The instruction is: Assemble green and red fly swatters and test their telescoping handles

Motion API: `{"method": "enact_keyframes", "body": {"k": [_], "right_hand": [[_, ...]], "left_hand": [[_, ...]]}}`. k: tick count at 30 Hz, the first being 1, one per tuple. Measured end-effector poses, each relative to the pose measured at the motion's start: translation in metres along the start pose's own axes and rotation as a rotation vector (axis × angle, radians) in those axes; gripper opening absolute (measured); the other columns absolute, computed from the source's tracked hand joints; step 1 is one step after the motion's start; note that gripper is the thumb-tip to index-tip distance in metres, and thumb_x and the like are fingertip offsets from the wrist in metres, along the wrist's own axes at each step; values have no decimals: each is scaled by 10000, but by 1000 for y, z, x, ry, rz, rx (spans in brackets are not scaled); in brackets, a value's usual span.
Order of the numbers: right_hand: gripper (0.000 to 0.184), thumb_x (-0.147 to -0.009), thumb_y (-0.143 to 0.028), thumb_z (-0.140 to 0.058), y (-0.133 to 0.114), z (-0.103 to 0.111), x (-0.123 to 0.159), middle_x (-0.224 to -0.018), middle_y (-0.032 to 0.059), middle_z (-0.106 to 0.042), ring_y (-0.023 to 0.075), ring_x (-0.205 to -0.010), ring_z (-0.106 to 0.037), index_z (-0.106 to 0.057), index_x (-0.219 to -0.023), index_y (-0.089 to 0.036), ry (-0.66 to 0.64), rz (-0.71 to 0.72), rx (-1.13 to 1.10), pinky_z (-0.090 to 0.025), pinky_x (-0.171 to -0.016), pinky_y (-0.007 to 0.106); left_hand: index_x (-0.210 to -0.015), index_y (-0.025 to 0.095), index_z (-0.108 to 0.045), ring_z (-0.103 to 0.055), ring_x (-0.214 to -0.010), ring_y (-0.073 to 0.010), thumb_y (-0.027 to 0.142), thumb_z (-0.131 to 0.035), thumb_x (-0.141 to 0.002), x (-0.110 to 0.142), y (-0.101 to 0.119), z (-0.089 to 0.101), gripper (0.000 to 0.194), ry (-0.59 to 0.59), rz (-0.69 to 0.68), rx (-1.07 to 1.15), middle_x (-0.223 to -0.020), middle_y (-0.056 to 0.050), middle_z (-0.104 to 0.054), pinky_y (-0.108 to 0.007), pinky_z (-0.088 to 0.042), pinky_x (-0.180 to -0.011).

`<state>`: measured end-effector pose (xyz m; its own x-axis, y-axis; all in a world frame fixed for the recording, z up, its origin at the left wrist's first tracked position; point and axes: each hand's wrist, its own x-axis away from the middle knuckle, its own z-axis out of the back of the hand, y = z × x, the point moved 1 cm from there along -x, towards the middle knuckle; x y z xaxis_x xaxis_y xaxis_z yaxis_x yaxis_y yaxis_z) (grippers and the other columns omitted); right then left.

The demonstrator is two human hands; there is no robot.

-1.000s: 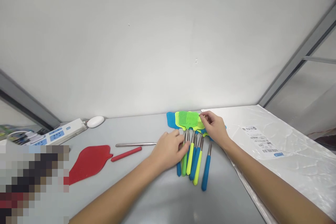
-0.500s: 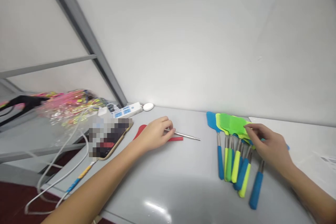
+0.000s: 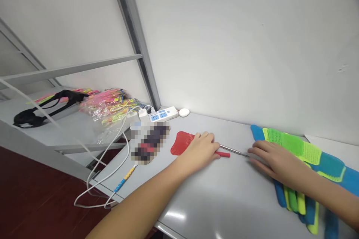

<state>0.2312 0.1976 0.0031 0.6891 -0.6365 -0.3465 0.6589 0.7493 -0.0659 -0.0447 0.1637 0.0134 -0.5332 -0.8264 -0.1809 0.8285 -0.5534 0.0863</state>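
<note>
My left hand (image 3: 200,149) lies on a red fly swatter (image 3: 182,143), curled over its neck where the red head meets the red grip (image 3: 223,154). A thin metal rod (image 3: 234,151) runs right from under that hand. My right hand (image 3: 276,162) stretches flat over the table, its fingertips at the rod's right end. It rests across a bunch of several blue, green and yellow fly swatters (image 3: 303,157) lying side by side, heads toward the wall.
The grey table (image 3: 224,201) stands against a white wall. At its back left are a white power strip (image 3: 158,114), a small white oval device (image 3: 184,112) and a blurred flat object (image 3: 150,142). Cables (image 3: 112,171) hang off the left edge. A lower shelf holds packets of bright items (image 3: 109,104).
The view has swung left. My left hand left the bunch of swatters and went to the red swatter. My right hand slid left across the bunch toward the metal rod.
</note>
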Motion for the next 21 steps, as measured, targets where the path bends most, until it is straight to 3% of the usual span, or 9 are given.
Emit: {"method": "enact_keyframes", "body": {"k": [3, 6, 9, 14, 18, 21], "right_hand": [[282, -949, -442, -457, -15, -13, -33, -1058, 91, -630, 246, -934, -607, -644, -1054, -258, -163, 66, -25, -482, -799, 401], [277, -970, -393, -404, -23, -25, -54, -1032, 93, -641, 251, -957, -595, -636, -950, -242, -200, 62, -91, -470, -814, 413], [296, -969, -350, -362, -23, -28, -59, -914, 86, -667, 236, -837, -619, -612, -858, -237, -190, -17, -146, -480, -759, 393], [240, -950, -405, -400, -2, 1, -21, -851, 73, -687, 239, -693, -649, -580, -992, -252, -55, -314, -196, -490, -576, 343], [255, -906, -470, -500, 11, 31, 31, -825, 63, -685, 242, -651, -661, -563, -1027, -256, 57, -423, -226, -516, -499, 323], [237, -889, -468, -534, 8, 38, 57, -847, 75, -706, 242, -665, -682, -584, -964, -249, 151, -455, -228, -533, -471, 301]], "left_hand": [[-931, 182, -604, -510, -935, -229, 429, -512, -948, 0, 6, 0, 264, 58, -50, -13, -990, -67, -556, -343, -367, -777], [-969, 175, -559, -525, -902, -216, 417, -425, -988, -2, 11, 4, 278, 129, -79, 19, -997, -66, -570, -335, -373, -738], [-973, 185, -524, -535, -759, -180, 417, -320, -1019, -3, 13, 10, 312, 170, -84, 86, -935, -40, -594, -321, -366, -667], [-949, 202, -500, -547, -688, -154, 366, -267, -1029, 0, 13, 18, 296, 241, -56, 222, -872, -11, -625, -299, -365, -638], [-880, 208, -495, -529, -646, -136, 419, -294, -1013, 3, 14, 19, 320, 260, -16, 337, -796, 8, -610, -276, -355, -613], [-846, 209, -500, -518, -643, -136, 509, -341, -987, 1, 16, 16, 368, 235, -32, 372, -766, 10, -588, -267, -341, -596]]}}
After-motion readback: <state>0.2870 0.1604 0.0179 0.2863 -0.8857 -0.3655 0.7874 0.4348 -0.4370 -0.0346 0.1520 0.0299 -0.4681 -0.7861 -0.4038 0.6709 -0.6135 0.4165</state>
